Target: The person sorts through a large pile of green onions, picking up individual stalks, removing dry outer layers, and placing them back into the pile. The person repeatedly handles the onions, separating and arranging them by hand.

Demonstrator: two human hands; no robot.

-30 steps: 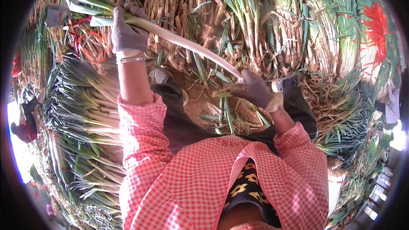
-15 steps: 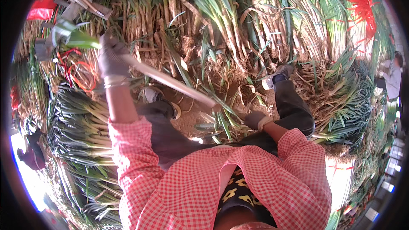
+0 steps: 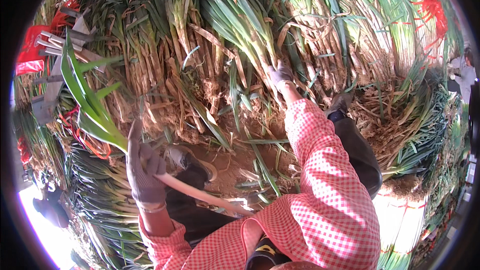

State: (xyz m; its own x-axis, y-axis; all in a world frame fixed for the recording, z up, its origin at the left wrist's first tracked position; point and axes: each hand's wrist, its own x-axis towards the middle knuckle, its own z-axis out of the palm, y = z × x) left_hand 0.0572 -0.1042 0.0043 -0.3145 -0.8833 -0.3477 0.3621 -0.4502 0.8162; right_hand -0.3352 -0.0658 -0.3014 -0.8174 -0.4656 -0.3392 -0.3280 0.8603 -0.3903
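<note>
My left hand (image 3: 145, 167), in a grey glove, is closed around a cleaned green onion (image 3: 192, 192). Its green leaves fan out up and to the left, and its white stalk slants down toward my lap. Ahead of me my gloved right hand (image 3: 281, 75) has its fingers bent round the lower stalks of an untrimmed green onion (image 3: 257, 52) in the row. Dry brown leaves and soil cling to that row. How many stalks the right hand grips is hidden.
Cleaned green onions (image 3: 100, 180) are stacked on my left. Red ties (image 3: 92, 142) hang near a metal stand (image 3: 47, 102) and a red bag (image 3: 31, 50). More red ties (image 3: 429, 0) lie far right. Leaf scraps litter the soil (image 3: 225, 170) between my feet. Another person (image 3: 465, 75) is at the right edge.
My right hand has gone from near my lap forward to the untrimmed green onions. My left hand, still holding the cleaned one, has come back nearer to me.
</note>
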